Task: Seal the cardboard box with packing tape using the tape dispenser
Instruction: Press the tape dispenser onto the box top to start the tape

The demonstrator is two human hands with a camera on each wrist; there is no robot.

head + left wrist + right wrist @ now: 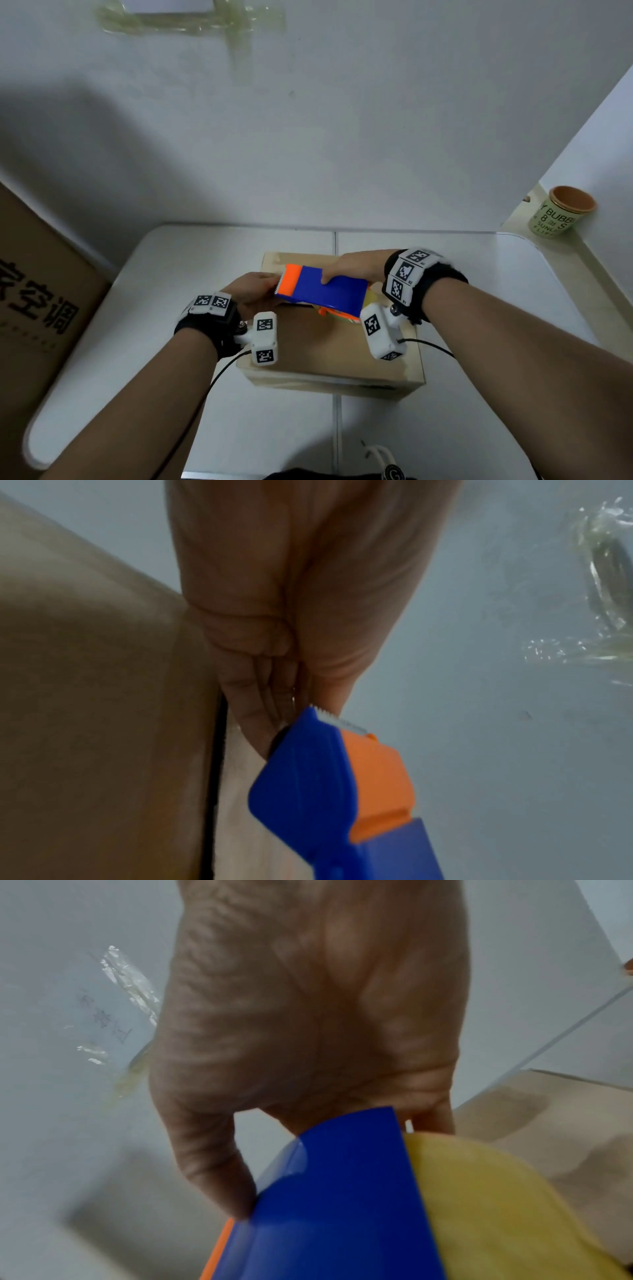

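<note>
The box [337,346] sits closed on the white worktop [171,274], just in front of the person, its long seam running away from the camera. The dispenser [322,291], blue with an orange front and a serrated blade, is held over the far half of the box top, tilted, blade end toward the person's left. The right hand [356,269] grips the dispenser from above: the thumb lies on the blue side and the fingers [431,1118] curl over the far edge, next to the yellowish tape roll [496,1204] mounted at the rear. The left hand [255,287] is at the blade end, low over the box top; in the left wrist view its fingers [253,718] are drawn together with the thumb right at the blade, as in a pinch, but whether a tape end lies between them cannot be told. Both wrists carry black bands with white marker blocks and cabled camera pods. Off to the left stands a large carton [37,301] printed with black characters. On a ledge at the right rear stands a green paper cup [561,216] with a brown inside. Old strips of clear tape [191,20] are stuck to the wall behind
</note>
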